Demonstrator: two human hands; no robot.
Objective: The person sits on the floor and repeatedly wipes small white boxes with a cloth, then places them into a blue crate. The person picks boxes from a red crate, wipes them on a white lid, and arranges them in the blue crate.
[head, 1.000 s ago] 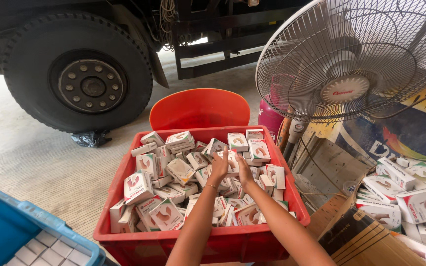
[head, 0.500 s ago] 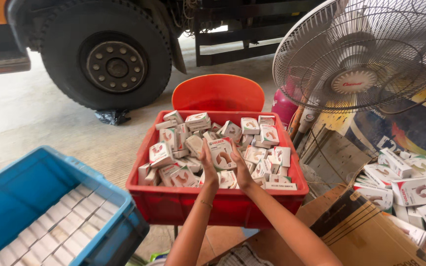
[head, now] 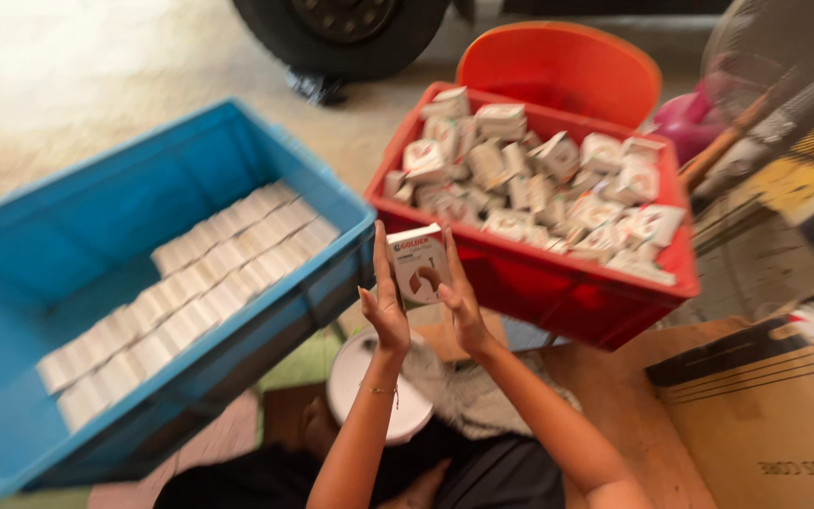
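Both of my hands hold one small white box [head: 417,263] with red print between them, in front of the red crate. My left hand [head: 384,300] presses its left side with flat fingers. On the box's right side is my right hand [head: 460,302]. The red crate [head: 558,283] behind is heaped with several loose boxes of the same kind [head: 539,179]. To my left a blue crate [head: 77,236] holds neat rows of the same boxes standing on edge [head: 190,292]. The picture is blurred by motion.
An orange plastic chair back [head: 558,71] stands behind the red crate. A truck tyre [head: 341,33] is at the top. Flattened cardboard [head: 765,405] lies at the lower right. A fan and pink object [head: 680,118] are blurred at the right.
My hands have lifted one box out of the red crate's pile and drawn it toward me. The view has swung left and down, bringing the blue crate fully into sight.
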